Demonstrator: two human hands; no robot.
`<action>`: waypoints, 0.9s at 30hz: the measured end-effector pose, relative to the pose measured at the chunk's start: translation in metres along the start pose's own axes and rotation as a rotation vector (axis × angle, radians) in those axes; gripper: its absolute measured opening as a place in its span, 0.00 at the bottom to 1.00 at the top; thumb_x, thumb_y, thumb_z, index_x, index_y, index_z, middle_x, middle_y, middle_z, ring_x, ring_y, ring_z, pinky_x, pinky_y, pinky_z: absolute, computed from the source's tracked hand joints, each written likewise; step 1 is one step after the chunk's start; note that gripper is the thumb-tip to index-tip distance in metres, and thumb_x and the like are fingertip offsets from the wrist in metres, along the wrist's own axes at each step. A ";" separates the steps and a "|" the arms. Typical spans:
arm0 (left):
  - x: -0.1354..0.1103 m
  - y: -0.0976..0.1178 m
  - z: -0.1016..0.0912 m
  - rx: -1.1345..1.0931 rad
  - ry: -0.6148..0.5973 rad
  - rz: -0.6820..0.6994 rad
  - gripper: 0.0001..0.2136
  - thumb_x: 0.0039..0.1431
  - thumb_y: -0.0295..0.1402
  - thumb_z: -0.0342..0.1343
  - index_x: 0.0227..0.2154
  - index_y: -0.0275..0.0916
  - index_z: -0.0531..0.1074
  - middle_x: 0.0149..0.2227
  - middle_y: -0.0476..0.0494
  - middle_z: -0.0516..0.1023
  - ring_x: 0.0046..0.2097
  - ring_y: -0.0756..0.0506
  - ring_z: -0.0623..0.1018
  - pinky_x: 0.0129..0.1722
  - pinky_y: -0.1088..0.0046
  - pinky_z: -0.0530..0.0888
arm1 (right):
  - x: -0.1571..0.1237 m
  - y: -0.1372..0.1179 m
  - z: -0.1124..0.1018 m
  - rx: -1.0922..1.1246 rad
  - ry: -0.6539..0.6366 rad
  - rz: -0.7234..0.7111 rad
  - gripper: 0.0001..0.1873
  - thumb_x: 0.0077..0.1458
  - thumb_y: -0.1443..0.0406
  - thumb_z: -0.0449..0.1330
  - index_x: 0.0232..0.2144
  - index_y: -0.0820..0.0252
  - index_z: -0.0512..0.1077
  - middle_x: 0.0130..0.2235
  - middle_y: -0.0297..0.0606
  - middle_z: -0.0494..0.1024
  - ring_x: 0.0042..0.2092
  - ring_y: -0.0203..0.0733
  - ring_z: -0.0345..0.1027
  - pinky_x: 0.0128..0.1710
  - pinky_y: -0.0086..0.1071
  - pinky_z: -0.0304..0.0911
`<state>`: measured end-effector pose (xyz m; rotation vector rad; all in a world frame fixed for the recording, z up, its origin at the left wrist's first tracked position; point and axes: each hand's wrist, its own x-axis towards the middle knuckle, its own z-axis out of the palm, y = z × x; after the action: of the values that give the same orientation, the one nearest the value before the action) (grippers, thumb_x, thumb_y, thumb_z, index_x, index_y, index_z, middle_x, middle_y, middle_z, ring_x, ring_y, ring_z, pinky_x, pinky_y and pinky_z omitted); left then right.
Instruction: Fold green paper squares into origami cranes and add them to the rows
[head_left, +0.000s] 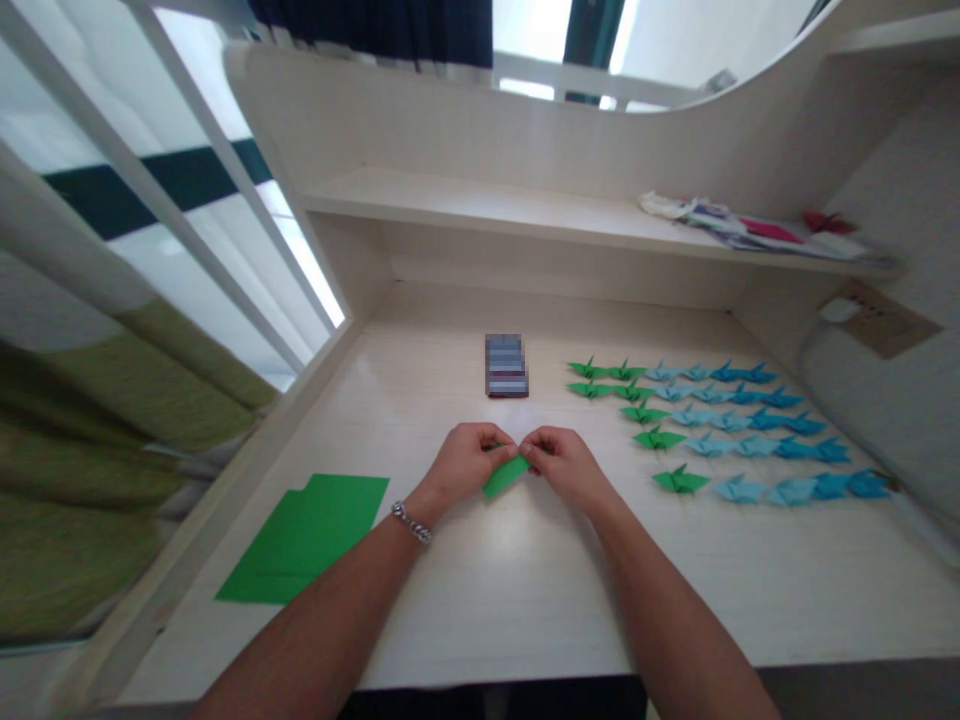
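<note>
A folded piece of green paper is held low over the middle of the pale wooden desk. My left hand pinches its upper left end, fingers closed; a metal bracelet sits on that wrist. My right hand pinches the upper right end, fingers closed too. The two hands almost touch above the paper. Most of the paper's top is hidden by my fingers.
A stack of green paper sheets lies at the front left. Rows of folded paper cranes, green and blue, fill the right side. A small dark object lies behind my hands. A shelf holds papers.
</note>
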<state>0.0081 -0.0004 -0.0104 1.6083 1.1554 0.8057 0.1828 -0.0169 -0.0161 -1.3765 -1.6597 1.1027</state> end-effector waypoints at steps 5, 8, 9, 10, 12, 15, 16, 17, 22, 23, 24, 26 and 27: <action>0.003 0.001 -0.006 -0.100 0.026 -0.038 0.09 0.47 0.36 0.60 0.27 0.33 0.76 0.28 0.42 0.79 0.29 0.48 0.75 0.30 0.73 0.71 | 0.001 -0.001 0.000 0.011 0.044 0.016 0.09 0.50 0.62 0.56 0.26 0.61 0.73 0.22 0.33 0.73 0.25 0.36 0.65 0.26 0.28 0.58; 0.006 0.000 -0.012 -0.114 0.088 -0.024 0.09 0.47 0.36 0.60 0.25 0.34 0.75 0.26 0.44 0.77 0.28 0.49 0.74 0.29 0.74 0.70 | 0.001 -0.002 -0.003 0.044 0.061 0.033 0.10 0.50 0.61 0.56 0.26 0.61 0.73 0.21 0.34 0.72 0.25 0.36 0.64 0.26 0.28 0.58; 0.007 0.000 -0.014 -0.129 0.107 -0.018 0.09 0.47 0.36 0.60 0.25 0.34 0.74 0.25 0.45 0.77 0.27 0.49 0.74 0.29 0.74 0.70 | 0.001 -0.002 -0.004 0.049 0.068 0.038 0.10 0.50 0.61 0.56 0.26 0.61 0.72 0.21 0.34 0.72 0.25 0.36 0.64 0.26 0.28 0.58; 0.007 0.000 -0.014 -0.150 0.124 -0.013 0.10 0.48 0.37 0.59 0.25 0.34 0.74 0.24 0.45 0.76 0.27 0.50 0.73 0.28 0.75 0.70 | 0.001 -0.002 -0.005 0.051 0.076 0.043 0.10 0.50 0.61 0.56 0.25 0.61 0.72 0.21 0.34 0.72 0.25 0.36 0.64 0.25 0.28 0.58; 0.007 0.000 -0.014 -0.188 0.136 -0.008 0.11 0.49 0.39 0.58 0.25 0.34 0.73 0.25 0.45 0.76 0.27 0.50 0.73 0.29 0.75 0.70 | 0.000 -0.003 -0.007 0.051 0.088 0.053 0.10 0.49 0.60 0.57 0.24 0.61 0.72 0.21 0.34 0.72 0.24 0.36 0.64 0.25 0.28 0.57; 0.005 0.002 -0.009 -0.167 0.078 0.004 0.12 0.50 0.40 0.57 0.29 0.34 0.74 0.30 0.43 0.78 0.31 0.48 0.75 0.32 0.74 0.71 | 0.000 -0.003 -0.008 0.055 0.081 0.044 0.10 0.49 0.61 0.56 0.24 0.61 0.72 0.21 0.34 0.72 0.24 0.35 0.63 0.25 0.28 0.57; 0.004 0.003 -0.007 -0.139 0.036 0.008 0.12 0.51 0.39 0.57 0.30 0.34 0.74 0.30 0.43 0.78 0.31 0.48 0.75 0.32 0.74 0.71 | 0.000 -0.003 -0.007 0.055 0.074 0.038 0.10 0.49 0.61 0.56 0.24 0.61 0.72 0.21 0.34 0.72 0.24 0.35 0.63 0.25 0.28 0.58; 0.003 0.003 -0.005 -0.103 0.006 0.020 0.12 0.52 0.39 0.56 0.30 0.34 0.75 0.29 0.43 0.78 0.30 0.48 0.74 0.31 0.74 0.71 | 0.001 -0.003 -0.006 0.056 0.063 0.034 0.09 0.50 0.61 0.56 0.24 0.61 0.72 0.21 0.34 0.72 0.24 0.35 0.64 0.26 0.28 0.58; -0.001 0.002 -0.001 0.093 0.018 0.119 0.10 0.54 0.36 0.54 0.28 0.35 0.75 0.29 0.44 0.78 0.31 0.48 0.74 0.32 0.73 0.70 | -0.001 -0.005 -0.002 -0.010 0.020 0.020 0.09 0.49 0.63 0.56 0.26 0.61 0.74 0.23 0.34 0.74 0.26 0.36 0.64 0.26 0.28 0.58; -0.001 0.001 -0.001 0.127 0.021 0.135 0.09 0.53 0.35 0.54 0.28 0.35 0.75 0.29 0.44 0.78 0.32 0.48 0.74 0.33 0.73 0.70 | -0.001 -0.006 -0.001 -0.044 0.022 0.005 0.08 0.48 0.64 0.56 0.26 0.61 0.74 0.23 0.34 0.74 0.26 0.36 0.64 0.26 0.27 0.57; -0.002 0.000 -0.001 0.154 0.021 0.145 0.08 0.53 0.34 0.54 0.27 0.36 0.75 0.29 0.45 0.78 0.32 0.47 0.74 0.34 0.73 0.69 | -0.002 -0.008 -0.001 -0.079 0.024 -0.011 0.08 0.48 0.64 0.56 0.26 0.61 0.75 0.24 0.34 0.75 0.27 0.36 0.64 0.26 0.27 0.57; -0.002 0.000 -0.001 0.185 0.014 0.150 0.08 0.52 0.33 0.54 0.27 0.36 0.76 0.29 0.45 0.78 0.33 0.47 0.74 0.34 0.73 0.69 | -0.002 -0.010 -0.001 -0.136 0.022 -0.031 0.08 0.47 0.65 0.56 0.25 0.61 0.75 0.24 0.34 0.75 0.27 0.36 0.64 0.26 0.27 0.56; -0.002 0.000 -0.001 0.188 0.012 0.146 0.08 0.52 0.33 0.54 0.27 0.36 0.76 0.29 0.45 0.78 0.32 0.47 0.74 0.34 0.73 0.69 | -0.002 -0.011 -0.003 -0.152 0.017 -0.028 0.08 0.46 0.66 0.56 0.25 0.61 0.75 0.24 0.34 0.75 0.27 0.36 0.64 0.26 0.27 0.55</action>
<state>0.0068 -0.0021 -0.0101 1.8626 1.1610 0.8202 0.1812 -0.0194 -0.0049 -1.4490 -1.7760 0.9625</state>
